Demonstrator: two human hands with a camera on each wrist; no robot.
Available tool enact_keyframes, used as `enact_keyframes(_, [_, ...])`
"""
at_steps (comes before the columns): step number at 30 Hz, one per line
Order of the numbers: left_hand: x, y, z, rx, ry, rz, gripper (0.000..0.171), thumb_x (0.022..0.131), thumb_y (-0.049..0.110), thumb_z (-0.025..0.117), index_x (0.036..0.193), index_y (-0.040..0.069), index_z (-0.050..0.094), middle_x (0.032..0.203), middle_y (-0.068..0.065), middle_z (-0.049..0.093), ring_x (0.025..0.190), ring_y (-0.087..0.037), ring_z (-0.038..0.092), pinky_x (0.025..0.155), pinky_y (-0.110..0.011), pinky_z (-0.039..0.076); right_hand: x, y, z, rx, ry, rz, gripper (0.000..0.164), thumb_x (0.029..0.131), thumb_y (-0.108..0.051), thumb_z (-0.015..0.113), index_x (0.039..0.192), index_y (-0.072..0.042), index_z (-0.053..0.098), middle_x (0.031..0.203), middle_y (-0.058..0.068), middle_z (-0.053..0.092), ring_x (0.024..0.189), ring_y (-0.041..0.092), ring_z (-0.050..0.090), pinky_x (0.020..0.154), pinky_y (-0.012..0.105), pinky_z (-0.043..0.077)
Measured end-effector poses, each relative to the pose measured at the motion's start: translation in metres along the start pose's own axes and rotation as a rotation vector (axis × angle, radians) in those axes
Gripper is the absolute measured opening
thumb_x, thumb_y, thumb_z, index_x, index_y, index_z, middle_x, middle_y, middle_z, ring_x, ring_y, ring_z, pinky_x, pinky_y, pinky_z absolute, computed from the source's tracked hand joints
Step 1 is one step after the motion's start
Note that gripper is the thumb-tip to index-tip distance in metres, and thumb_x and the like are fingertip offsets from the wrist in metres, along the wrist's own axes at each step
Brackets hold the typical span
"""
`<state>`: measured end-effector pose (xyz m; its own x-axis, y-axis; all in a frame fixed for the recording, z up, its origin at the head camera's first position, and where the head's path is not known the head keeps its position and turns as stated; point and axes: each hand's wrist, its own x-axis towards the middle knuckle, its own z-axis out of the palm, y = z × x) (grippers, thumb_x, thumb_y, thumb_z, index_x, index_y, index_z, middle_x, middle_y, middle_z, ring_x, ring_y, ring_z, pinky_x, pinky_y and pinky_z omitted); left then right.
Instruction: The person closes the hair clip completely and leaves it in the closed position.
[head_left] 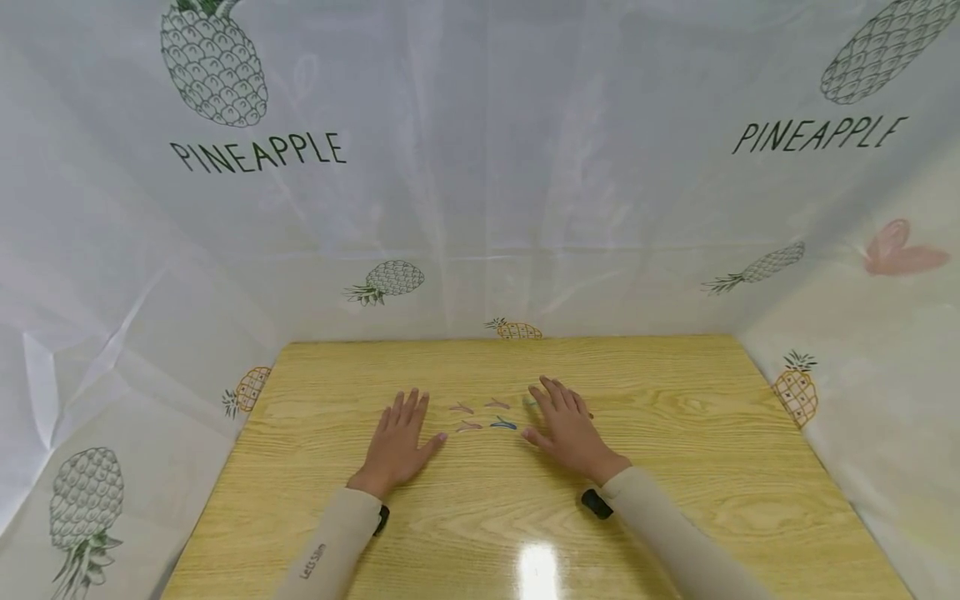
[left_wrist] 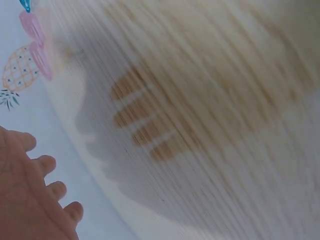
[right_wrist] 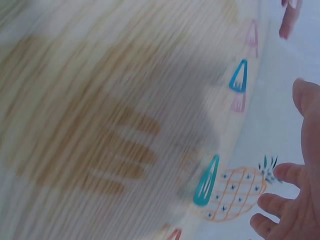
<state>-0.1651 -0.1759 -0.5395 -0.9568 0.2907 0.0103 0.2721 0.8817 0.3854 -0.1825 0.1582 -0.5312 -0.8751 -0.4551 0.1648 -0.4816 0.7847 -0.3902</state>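
Note:
Several hair clips lie on the wooden table between my hands. In the head view these are a pink clip [head_left: 461, 408], another pink clip [head_left: 497, 403], a paler pink clip [head_left: 469, 426] and a blue clip [head_left: 503, 423]. A teal clip [right_wrist: 206, 181] and part of a red clip [right_wrist: 173, 235] show in the right wrist view, beside my right hand [head_left: 572, 429]. That hand has its fingers spread and grips nothing. My left hand [head_left: 399, 442], fingers extended, is left of the pink clips and holds nothing. Whether either palm touches the tabletop, I cannot tell.
The wood-grain table [head_left: 675, 500] reaches back to a white sheet [head_left: 480, 208] printed with pineapples, which also hangs along both sides. A dark band [head_left: 596, 503] sits at my right wrist, and another dark band [head_left: 382, 521] at my left.

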Motion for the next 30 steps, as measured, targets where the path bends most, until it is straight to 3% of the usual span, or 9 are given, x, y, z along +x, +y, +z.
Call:
enact_keyframes(4, [-0.002, 0.009, -0.002, -0.019, 0.009, 0.003, 0.081, 0.108, 0.048, 0.055, 0.167, 0.001, 0.026, 0.172, -0.025, 0.021, 0.159, -0.049, 0.017, 0.126, -0.065, 0.017, 0.005, -0.01, 0.005, 0.012, 0.01, -0.022, 0.074, 0.103, -0.036, 0.072, 0.158, 0.002, 0.041, 0.166, 0.031, 0.031, 0.154, 0.05, 0.028, 0.121, 0.071, 0.024])
enact_keyframes(12, [-0.004, 0.024, -0.002, -0.025, 0.097, 0.04, 0.07, 0.106, 0.037, 0.066, 0.159, -0.001, 0.042, 0.162, -0.027, 0.039, 0.147, -0.05, 0.039, 0.116, -0.068, 0.034, 0.016, -0.028, 0.015, -0.003, 0.012, -0.037, 0.069, 0.101, -0.037, 0.074, 0.155, -0.001, 0.048, 0.162, 0.027, 0.039, 0.148, 0.047, 0.039, 0.119, 0.067, 0.03])
enact_keyframes(19, [0.0, 0.03, 0.0, 0.007, 0.107, 0.034, 0.065, 0.104, 0.032, 0.07, 0.157, 0.0, 0.047, 0.158, -0.023, 0.046, 0.144, -0.045, 0.044, 0.112, -0.064, 0.039, 0.021, -0.038, 0.024, 0.01, 0.037, -0.071, 0.064, 0.097, -0.03, 0.08, 0.148, -0.001, 0.054, 0.155, 0.026, 0.047, 0.143, 0.046, 0.045, 0.117, 0.066, 0.033])
enact_keyframes(30, [0.006, 0.035, 0.008, 0.045, 0.155, 0.09, 0.064, 0.097, 0.033, 0.079, 0.148, 0.003, 0.057, 0.145, -0.018, 0.056, 0.132, -0.04, 0.053, 0.106, -0.061, 0.045, 0.028, -0.047, 0.038, -0.039, 0.085, -0.132, 0.054, 0.096, -0.028, 0.081, 0.139, -0.003, 0.062, 0.145, 0.021, 0.056, 0.138, 0.04, 0.051, 0.115, 0.061, 0.039])
